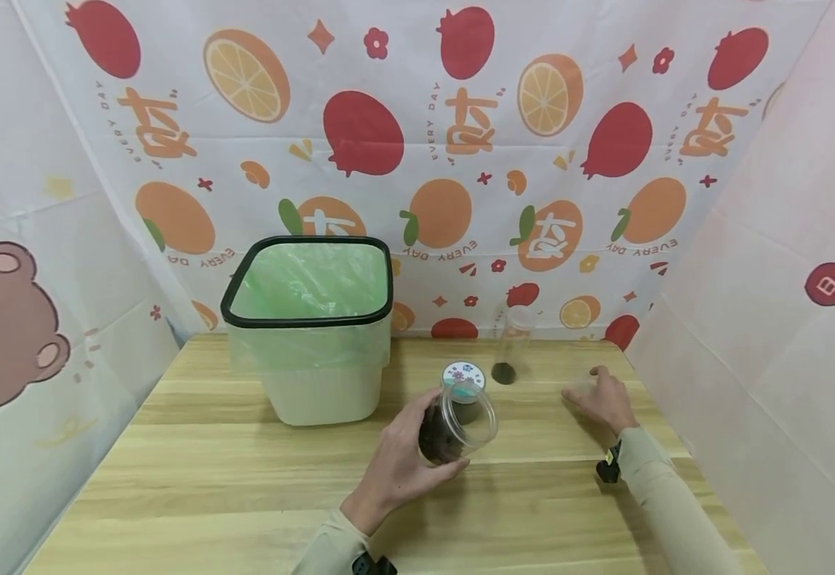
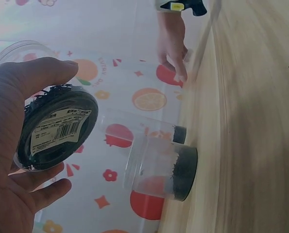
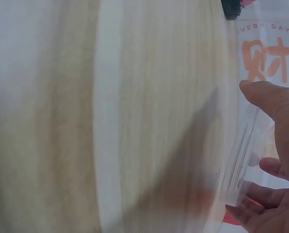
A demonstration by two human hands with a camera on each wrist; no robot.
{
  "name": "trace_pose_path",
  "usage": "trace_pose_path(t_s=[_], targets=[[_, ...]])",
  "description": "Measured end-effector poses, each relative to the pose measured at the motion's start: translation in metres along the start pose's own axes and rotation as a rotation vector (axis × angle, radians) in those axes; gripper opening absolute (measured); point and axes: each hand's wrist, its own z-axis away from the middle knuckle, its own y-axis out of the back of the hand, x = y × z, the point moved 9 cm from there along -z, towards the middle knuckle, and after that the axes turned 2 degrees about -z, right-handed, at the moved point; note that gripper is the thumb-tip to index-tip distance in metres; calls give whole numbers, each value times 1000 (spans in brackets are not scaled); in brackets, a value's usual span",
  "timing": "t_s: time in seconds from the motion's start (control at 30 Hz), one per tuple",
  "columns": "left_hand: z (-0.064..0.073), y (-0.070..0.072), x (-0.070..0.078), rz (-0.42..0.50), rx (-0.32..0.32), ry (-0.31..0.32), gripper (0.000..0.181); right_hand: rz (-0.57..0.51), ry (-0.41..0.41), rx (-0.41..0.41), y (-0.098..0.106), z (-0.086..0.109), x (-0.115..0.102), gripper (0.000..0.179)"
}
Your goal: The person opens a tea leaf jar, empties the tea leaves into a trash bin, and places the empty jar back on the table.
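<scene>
My left hand [image 1: 399, 459] grips a clear plastic jar [image 1: 476, 419] with dark, shredded-looking contents. The jar is tilted, its lidless mouth toward the head camera; the left wrist view shows a barcode label [image 2: 61, 130] on its base. Over at the right, my right hand [image 1: 604, 399] holds a clear round lid [image 3: 241, 155] by its rim, low over the table, thumb at one side and fingers at the other. Just behind the held jar stands a second jar [image 2: 156, 167], dark contents at its bottom and a printed round top [image 1: 464, 375].
A slim clear container [image 1: 514, 339] with a dark layer at its bottom stands near the back edge. Left of the jars is a bin [image 1: 324, 395] with a black rim and a green liner. Printed cloth [image 1: 417, 160] hangs behind the wooden table [image 1: 195, 479].
</scene>
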Motion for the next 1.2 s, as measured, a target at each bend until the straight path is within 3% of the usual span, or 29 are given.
trace_pose_path(t_s=[0.43,0.9,1.2], targets=[[-3,-1,2,-15,-2,-23,96,-25,-7,-24,-20,-36,-11,82],[-2,-2,3,-21,9,-16,95,16,7,37,-28,-45,-16,74],[-1,-3,3,-12,16,-7,96,1,35,-1,-33,-49,-8,78]])
